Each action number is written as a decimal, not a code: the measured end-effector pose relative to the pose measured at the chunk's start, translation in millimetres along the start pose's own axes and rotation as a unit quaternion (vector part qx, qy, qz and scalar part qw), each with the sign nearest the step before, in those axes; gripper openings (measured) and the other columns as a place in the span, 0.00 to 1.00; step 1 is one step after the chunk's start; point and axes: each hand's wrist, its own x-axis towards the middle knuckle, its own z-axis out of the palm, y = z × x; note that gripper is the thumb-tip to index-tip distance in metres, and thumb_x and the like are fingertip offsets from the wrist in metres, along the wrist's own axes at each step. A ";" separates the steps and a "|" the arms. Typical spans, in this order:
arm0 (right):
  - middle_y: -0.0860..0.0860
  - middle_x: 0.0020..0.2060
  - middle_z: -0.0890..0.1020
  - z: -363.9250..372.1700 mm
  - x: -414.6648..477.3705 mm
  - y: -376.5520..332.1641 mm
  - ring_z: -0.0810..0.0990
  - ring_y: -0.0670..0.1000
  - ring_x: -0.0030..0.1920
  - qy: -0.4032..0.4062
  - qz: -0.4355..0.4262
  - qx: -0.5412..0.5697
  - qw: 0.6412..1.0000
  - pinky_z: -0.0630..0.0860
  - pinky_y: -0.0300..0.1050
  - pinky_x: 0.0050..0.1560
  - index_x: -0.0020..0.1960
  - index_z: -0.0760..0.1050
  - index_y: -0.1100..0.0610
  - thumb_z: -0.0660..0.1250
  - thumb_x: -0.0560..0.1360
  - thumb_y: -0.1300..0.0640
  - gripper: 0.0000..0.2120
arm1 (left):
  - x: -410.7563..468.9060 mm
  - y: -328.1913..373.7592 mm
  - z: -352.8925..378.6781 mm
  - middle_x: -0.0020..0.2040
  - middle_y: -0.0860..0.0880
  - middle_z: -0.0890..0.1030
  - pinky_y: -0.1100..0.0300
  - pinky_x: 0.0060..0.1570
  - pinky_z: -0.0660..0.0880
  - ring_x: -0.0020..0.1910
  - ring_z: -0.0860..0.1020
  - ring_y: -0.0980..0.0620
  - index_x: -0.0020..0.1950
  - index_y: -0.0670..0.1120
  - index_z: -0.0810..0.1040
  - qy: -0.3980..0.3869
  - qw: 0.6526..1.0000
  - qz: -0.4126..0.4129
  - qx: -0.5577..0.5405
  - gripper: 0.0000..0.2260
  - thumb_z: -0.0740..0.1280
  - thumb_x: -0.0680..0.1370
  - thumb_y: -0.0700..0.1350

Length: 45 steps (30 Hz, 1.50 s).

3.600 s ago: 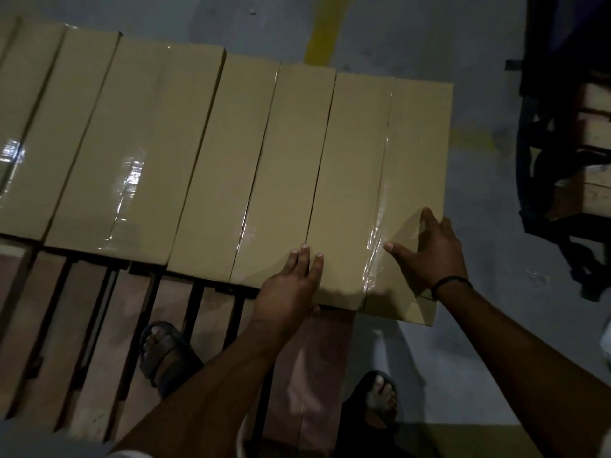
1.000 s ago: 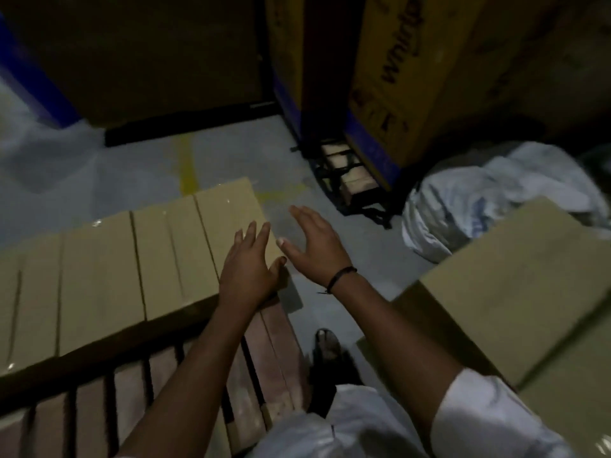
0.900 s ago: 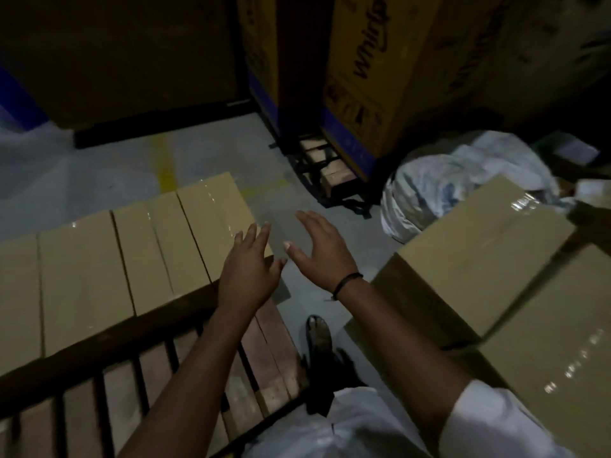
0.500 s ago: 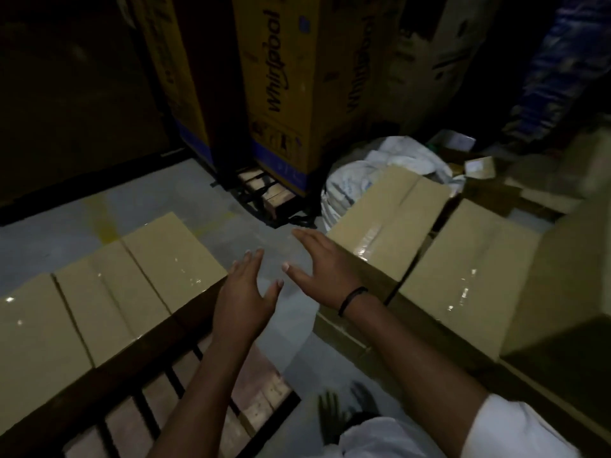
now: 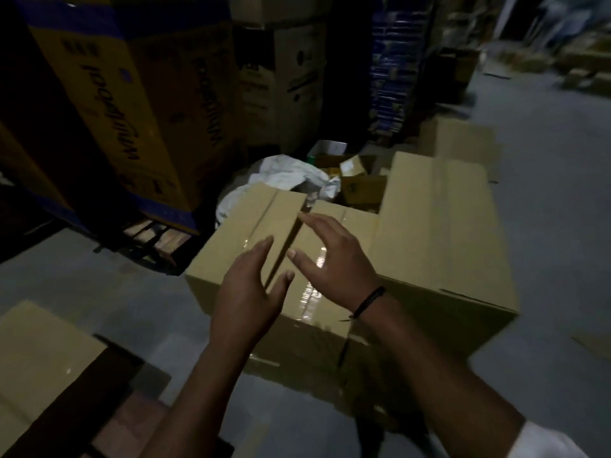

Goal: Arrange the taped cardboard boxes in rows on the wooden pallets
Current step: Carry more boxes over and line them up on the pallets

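Observation:
A cluster of taped cardboard boxes stands on the floor in front of me. The nearest taped box (image 5: 238, 236) is left of centre, a second box (image 5: 334, 282) sits beside it, and a taller box (image 5: 439, 233) rises on the right. My left hand (image 5: 248, 292) and my right hand (image 5: 330, 259) hover over these boxes, fingers straight and spread, holding nothing. At the lower left, one placed box (image 5: 36, 352) lies on the wooden pallet (image 5: 132, 421).
Tall printed appliance cartons (image 5: 142, 104) stand at the back left on a pallet (image 5: 155, 236). A white sack (image 5: 291, 176) and small loose cartons (image 5: 357, 180) lie behind the boxes. Another box (image 5: 463, 143) sits farther right. Grey floor (image 5: 545, 226) opens to the right.
My view has swung right, away from the row of boxes on the pallet toward the boxes on the floor. Both hands left the placed box and now hang over the floor boxes.

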 end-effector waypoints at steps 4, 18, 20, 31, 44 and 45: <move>0.47 0.72 0.73 -62.6 -18.3 54.9 0.71 0.48 0.71 0.032 0.055 -0.007 0.998 0.74 0.53 0.69 0.76 0.70 0.50 0.69 0.78 0.43 0.29 | 10.3 52.4 52.6 0.72 0.51 0.76 0.50 0.68 0.74 0.71 0.74 0.52 0.78 0.50 0.70 -0.037 0.998 0.051 -0.022 0.30 0.73 0.78 0.55; 0.52 0.81 0.55 -146.1 -53.8 182.6 0.48 0.60 0.80 -0.014 0.379 -0.246 0.892 0.51 0.66 0.76 0.79 0.61 0.46 0.57 0.78 0.30 0.35 | 55.0 99.1 165.3 0.81 0.50 0.64 0.50 0.74 0.67 0.77 0.66 0.48 0.81 0.52 0.64 -0.239 0.961 0.134 0.020 0.30 0.67 0.81 0.60; 0.51 0.82 0.54 -144.4 -51.9 184.4 0.45 0.60 0.80 -0.015 0.382 -0.245 0.891 0.51 0.66 0.76 0.80 0.59 0.46 0.55 0.77 0.28 0.36 | 66.8 99.7 178.5 0.83 0.50 0.57 0.47 0.74 0.66 0.78 0.63 0.43 0.81 0.53 0.62 -0.263 0.952 0.148 0.043 0.30 0.63 0.81 0.63; 0.49 0.83 0.47 -138.1 -41.4 188.1 0.41 0.60 0.81 -0.061 0.393 -0.316 0.861 0.52 0.69 0.75 0.83 0.48 0.43 0.46 0.78 0.26 0.38 | 121.2 106.5 217.3 0.84 0.53 0.39 0.35 0.72 0.63 0.79 0.52 0.27 0.83 0.62 0.45 -0.344 0.902 0.202 0.163 0.37 0.49 0.78 0.75; 0.44 0.83 0.43 -156.5 -20.0 220.0 0.55 0.66 0.77 -0.083 0.405 -0.309 0.856 0.62 0.63 0.72 0.82 0.44 0.39 0.45 0.74 0.21 0.42 | 181.6 113.9 262.1 0.84 0.53 0.47 0.39 0.66 0.70 0.74 0.65 0.29 0.82 0.58 0.51 -0.301 0.917 0.207 0.162 0.38 0.50 0.77 0.76; 0.44 0.82 0.43 -159.5 -16.5 224.7 0.54 0.67 0.78 -0.088 0.407 -0.303 0.857 0.63 0.63 0.72 0.82 0.44 0.39 0.46 0.74 0.21 0.42 | 185.6 114.8 265.2 0.84 0.53 0.48 0.39 0.66 0.70 0.74 0.65 0.29 0.82 0.58 0.51 -0.297 0.918 0.205 0.162 0.38 0.50 0.76 0.76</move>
